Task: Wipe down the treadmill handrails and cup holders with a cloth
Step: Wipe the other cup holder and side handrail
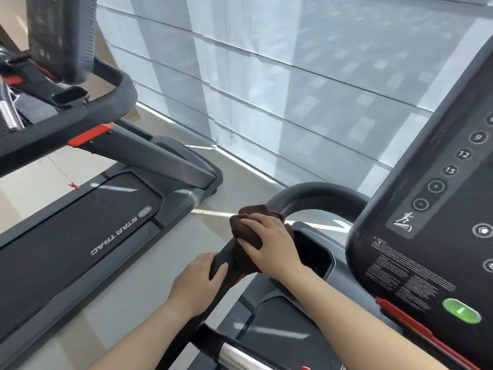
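A dark brown cloth (246, 228) is bunched over the black left handrail (317, 194) of the treadmill in front of me. My right hand (269, 240) lies flat on top of the cloth and presses it onto the rail. Just below it, my left hand (197, 283) wraps around the same handrail, thumb on the upper side. A dark rectangular cup holder (312, 252) sits right beside the cloth, between the rail and the console (426, 236). Part of the cloth hangs down under my right hand.
The console carries round number buttons and a green button (461, 313), with a red strip beneath. A second treadmill (80, 236) marked STAR TRAC stands to the left, its own handrail and cup holder (70, 96) at upper left. Shaded windows (293, 89) fill the wall ahead.
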